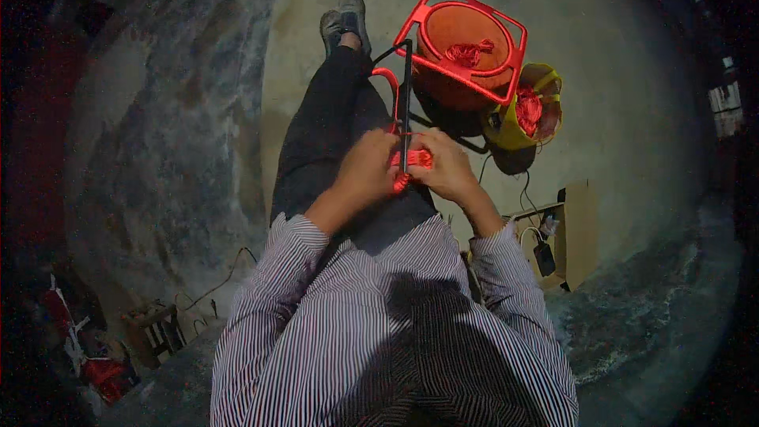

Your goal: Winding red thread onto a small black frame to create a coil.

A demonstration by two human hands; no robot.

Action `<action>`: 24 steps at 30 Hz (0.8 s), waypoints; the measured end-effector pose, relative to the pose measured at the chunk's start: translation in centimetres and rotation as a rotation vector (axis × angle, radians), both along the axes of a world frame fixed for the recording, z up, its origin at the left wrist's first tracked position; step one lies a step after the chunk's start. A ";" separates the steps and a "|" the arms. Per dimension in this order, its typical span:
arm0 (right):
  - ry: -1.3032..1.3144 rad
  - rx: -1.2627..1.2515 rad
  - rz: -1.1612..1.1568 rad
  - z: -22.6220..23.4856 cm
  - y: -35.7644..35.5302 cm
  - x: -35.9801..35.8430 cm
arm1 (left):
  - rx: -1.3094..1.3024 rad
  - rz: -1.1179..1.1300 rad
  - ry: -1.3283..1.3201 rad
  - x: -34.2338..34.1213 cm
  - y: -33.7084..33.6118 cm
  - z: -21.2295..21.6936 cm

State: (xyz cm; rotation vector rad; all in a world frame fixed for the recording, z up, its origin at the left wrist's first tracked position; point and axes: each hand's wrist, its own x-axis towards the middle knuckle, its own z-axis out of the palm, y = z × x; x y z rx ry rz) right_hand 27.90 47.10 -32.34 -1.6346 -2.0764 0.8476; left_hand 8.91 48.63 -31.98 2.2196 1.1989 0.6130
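Across my lap lies a metal frame (407,103), its bare parts black and other parts covered in red cord. My left hand (364,162) is closed at the near part of this frame, left of the black bar; its fingertips are partly hidden. On the other side of the bar, my right hand (444,164) is closed around a small bundle of red cord (421,159). A thin strand of cord crosses the bar between both hands. Red wrapping shows on the curved side (389,79) and just below my fingers.
Ahead, a red-wrapped square panel with an inner ring (512,51) rests over a round orange-brown stool (466,24), with loose red cord (466,53) on it. A yellow bag (510,133) holding red cord stands beside it. A cardboard box (581,229) with cables sits at right.
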 end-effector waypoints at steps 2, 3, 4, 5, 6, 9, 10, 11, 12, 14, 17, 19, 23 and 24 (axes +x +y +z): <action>0.202 0.237 -0.053 -0.1 0.0 2.0 | 0.215 0.021 -0.083 -0.4 -0.2 -0.5; 0.432 0.111 -0.195 1.0 -0.3 2.8 | 0.059 0.134 -0.221 -0.4 -0.2 -0.8; 0.620 0.083 -0.248 2.2 -0.6 3.5 | -0.099 0.255 -0.357 -0.5 -0.4 -1.0; 0.807 0.053 -0.301 3.4 -0.8 4.1 | -0.099 0.267 -0.364 -0.4 -0.5 -1.6; 0.803 0.050 -0.294 4.6 -1.4 4.6 | -0.371 0.279 -0.490 0.1 -0.6 -2.2; 1.113 0.078 -0.109 7.2 -3.5 5.1 | -0.661 0.254 -0.647 0.7 -0.2 -6.0; 1.412 -0.007 0.081 7.7 -4.6 4.8 | -0.677 0.222 -0.666 0.9 -0.2 -6.4; 1.703 -0.099 0.284 8.3 -5.5 4.3 | -0.681 0.221 -0.668 1.0 -0.2 -6.8; 1.743 -0.189 0.344 10.0 -6.2 3.6 | -0.671 0.217 -0.660 1.0 -0.3 -6.7; 1.787 -0.294 0.425 10.6 -8.0 1.7 | -0.650 0.234 -0.650 0.5 -0.5 -6.5; 1.981 -0.405 0.575 10.4 -10.2 0.5 | -0.656 0.290 -0.641 0.7 -0.4 -5.8; 1.978 -0.327 0.594 11.7 -10.4 0.5 | -0.672 0.257 -0.656 1.2 -0.4 -5.5; 1.977 -0.179 0.683 14.0 -10.1 0.8 | -0.577 0.233 -0.503 1.5 -0.8 -4.0; 1.981 -0.160 0.727 14.2 -9.7 0.8 | -0.141 0.243 -0.277 1.5 -1.8 -2.8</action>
